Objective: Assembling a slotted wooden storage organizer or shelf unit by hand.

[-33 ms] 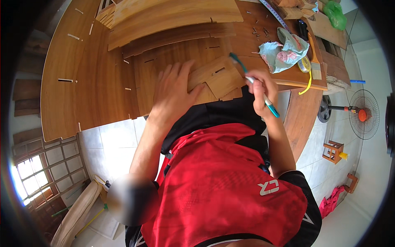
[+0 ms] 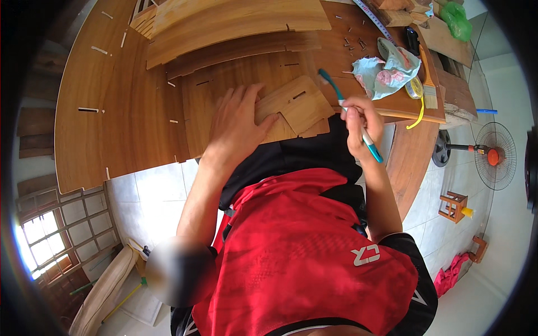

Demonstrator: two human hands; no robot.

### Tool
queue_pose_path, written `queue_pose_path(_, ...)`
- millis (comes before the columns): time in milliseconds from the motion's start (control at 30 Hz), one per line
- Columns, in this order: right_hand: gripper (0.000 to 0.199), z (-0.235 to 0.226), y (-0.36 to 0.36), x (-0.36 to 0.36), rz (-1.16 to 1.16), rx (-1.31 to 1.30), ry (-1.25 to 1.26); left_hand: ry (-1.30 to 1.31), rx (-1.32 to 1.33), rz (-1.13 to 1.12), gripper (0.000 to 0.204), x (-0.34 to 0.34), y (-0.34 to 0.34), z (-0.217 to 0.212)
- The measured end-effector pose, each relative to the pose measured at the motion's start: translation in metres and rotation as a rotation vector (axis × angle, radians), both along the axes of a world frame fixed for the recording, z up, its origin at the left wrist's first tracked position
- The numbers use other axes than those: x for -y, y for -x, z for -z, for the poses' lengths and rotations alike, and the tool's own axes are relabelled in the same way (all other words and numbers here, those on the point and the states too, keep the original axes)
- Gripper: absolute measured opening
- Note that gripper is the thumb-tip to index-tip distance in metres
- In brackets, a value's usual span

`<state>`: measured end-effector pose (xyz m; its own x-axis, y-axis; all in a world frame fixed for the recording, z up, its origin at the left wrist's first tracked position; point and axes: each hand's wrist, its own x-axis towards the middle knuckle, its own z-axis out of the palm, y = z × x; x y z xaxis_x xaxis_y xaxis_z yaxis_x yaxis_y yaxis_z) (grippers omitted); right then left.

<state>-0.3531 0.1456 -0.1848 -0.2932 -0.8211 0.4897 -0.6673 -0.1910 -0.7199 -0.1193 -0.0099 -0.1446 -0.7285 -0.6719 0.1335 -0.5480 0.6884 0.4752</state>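
A teal and white toothbrush [image 2: 365,138] is gripped in my right hand [image 2: 360,126], its bristled head tilted up and left, just past the right corner of a small slotted wooden piece [image 2: 301,105]. Spread flat, my left hand [image 2: 234,116] presses down at the left end of that piece, thumb lying along its near edge. The piece rests on a larger slotted wooden panel [image 2: 204,101], at the table edge above my lap. Behind it lie more notched boards [image 2: 235,27].
A wide slotted board [image 2: 134,106] spreads to the left. On the right of the table [image 2: 336,39] sit a patterned cloth [image 2: 370,73], a tape roll [image 2: 414,88], a flat paintbrush [image 2: 430,92], a measuring tape [image 2: 374,21] and several screws. Beyond stand a fan [image 2: 494,155] and stool [image 2: 453,206].
My right hand has shifted slightly right, drawing the toothbrush head off the corner of the small wooden piece. My left hand stays in place.
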Motion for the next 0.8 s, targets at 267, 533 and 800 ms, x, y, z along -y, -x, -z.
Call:
queue_pose_path(267,0.043,-0.026,0.020,0.003,0.030,-0.019,-0.104,-0.497,-0.071,0.012,0.040,0.014,-0.008,-0.014)
queue_pose_path(533,0.030,-0.044,0.026,0.003,0.054,-0.169,-0.070,-1.027,-0.296,0.029,0.031,0.018,-0.003,-0.006)
queue_pose_path(800,0.027,-0.078,0.005,0.020,0.037,-0.227,-0.140,-0.988,-0.312,0.074,0.029,0.022,-0.006,0.004)
